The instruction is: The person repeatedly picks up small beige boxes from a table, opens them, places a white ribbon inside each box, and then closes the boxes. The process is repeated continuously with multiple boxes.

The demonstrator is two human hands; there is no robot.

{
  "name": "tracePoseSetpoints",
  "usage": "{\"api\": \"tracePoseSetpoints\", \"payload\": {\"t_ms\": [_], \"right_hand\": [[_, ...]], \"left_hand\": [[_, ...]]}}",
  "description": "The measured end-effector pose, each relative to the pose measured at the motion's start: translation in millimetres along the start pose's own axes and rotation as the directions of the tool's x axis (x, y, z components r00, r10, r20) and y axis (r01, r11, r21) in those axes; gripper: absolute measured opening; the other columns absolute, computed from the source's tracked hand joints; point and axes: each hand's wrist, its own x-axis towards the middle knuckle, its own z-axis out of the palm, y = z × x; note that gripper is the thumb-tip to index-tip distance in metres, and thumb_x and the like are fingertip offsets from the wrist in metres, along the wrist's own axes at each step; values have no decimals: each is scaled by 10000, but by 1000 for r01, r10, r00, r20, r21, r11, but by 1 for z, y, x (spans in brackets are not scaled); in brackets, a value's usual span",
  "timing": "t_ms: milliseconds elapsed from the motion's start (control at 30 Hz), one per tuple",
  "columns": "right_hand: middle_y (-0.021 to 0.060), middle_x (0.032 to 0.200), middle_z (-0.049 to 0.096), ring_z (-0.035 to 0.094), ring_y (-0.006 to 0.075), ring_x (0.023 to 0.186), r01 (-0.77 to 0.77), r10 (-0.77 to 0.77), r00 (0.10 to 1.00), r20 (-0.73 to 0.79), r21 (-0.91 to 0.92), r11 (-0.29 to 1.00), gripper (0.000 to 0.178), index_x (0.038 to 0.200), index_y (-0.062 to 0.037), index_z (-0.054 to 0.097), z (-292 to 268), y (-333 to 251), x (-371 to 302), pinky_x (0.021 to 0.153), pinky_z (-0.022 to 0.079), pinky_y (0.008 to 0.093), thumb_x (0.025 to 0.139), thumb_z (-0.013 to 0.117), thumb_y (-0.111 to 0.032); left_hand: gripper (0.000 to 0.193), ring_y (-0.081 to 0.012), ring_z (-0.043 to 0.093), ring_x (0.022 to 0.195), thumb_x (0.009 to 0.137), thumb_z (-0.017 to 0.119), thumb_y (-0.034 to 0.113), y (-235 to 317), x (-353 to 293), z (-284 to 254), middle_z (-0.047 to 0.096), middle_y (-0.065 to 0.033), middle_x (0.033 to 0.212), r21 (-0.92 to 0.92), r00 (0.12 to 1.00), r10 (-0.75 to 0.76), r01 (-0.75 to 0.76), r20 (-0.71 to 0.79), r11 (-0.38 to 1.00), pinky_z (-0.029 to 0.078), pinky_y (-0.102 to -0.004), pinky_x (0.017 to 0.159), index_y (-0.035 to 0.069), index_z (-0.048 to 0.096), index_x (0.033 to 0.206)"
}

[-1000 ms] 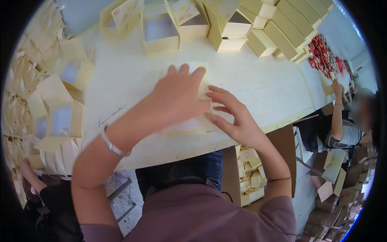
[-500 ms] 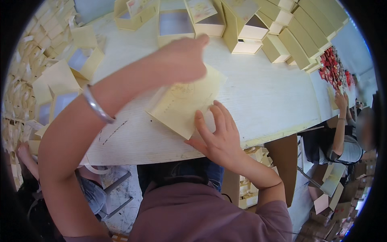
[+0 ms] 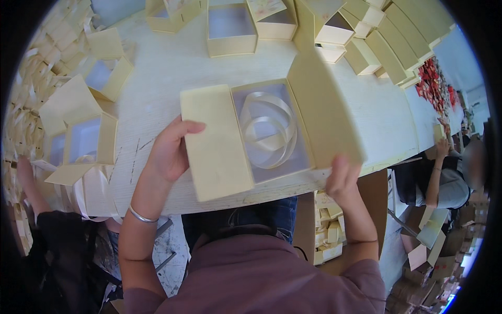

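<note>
A cream gift box (image 3: 219, 152) lies opened out before me near the table's front edge, its flaps folded to the left and right. Inside its pale lining sits a loose coil of cream ribbon (image 3: 267, 131). My left hand (image 3: 172, 149) grips the left flap, thumb on top and fingers hidden beneath. At the lower corner of the raised right flap, my right hand (image 3: 342, 178) is closed on the edge, slightly blurred. A silver bangle (image 3: 142, 215) circles my left wrist.
Opened cream boxes (image 3: 232, 44) stand along the table's far side, with stacked closed boxes (image 3: 397, 47) at the far right. More opened boxes (image 3: 83, 138) and heaped ribbons (image 3: 39, 94) fill the left. A co-worker (image 3: 449, 180) sits at right; another person's arm (image 3: 29, 183) shows at left.
The box was closed, with my left arm reaching across it and my right hand beside it. It is now opened out, showing the ribbon, and each hand holds a flap.
</note>
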Motion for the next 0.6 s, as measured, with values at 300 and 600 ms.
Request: {"api": "tracePoseSetpoints", "payload": {"t_ms": [300,600], "right_hand": [[153,1033,534,547,278,896,-172,71,875,-479,-170,970,470,1199,17,386,-35,27,20,773,446,308,787,582,-97],[134,978,555,526,311,911,564,-238,747,621,-402,721,253,961,-35,564,23,-14,78,749,441,363,709,594,-26]], "left_hand": [[341,-177,574,922,813,531,103,-24,-14,25,556,-77,1043,31,998,-49,50,-39,998,490,-324,777,27,448,1135],[393,-159,568,903,820,549,159,-26,-19,48,543,-78,1026,184,1000,-10,15,-27,983,495,-319,737,35,412,1168]]}}
